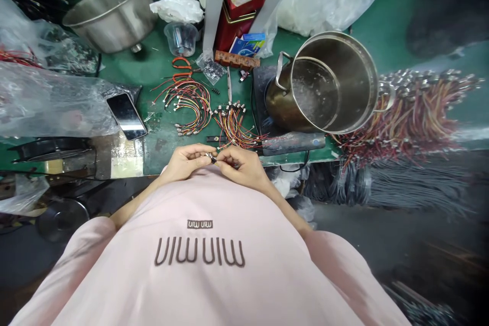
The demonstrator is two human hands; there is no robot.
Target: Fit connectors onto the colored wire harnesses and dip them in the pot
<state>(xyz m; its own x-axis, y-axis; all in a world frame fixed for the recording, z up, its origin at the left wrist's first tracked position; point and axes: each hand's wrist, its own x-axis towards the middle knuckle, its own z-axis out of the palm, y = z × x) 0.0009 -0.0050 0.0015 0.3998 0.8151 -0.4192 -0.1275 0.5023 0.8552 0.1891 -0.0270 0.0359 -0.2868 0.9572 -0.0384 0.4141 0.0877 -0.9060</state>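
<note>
Green workbench (160, 146) edge now, left hand (185, 162) and right hand (244, 167) pinching a small connector (211, 158) tight together, steadying it for fine work.

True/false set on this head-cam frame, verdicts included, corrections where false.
1. The left hand and right hand meet at a small connector. True.
2. The phone lies face down. False: its screen faces up.
3. The steel pot stands on the floor. False: it sits on a dark base at the bench.
4. Multicoloured wires lie on the green bench just beyond the hands. True.
</note>
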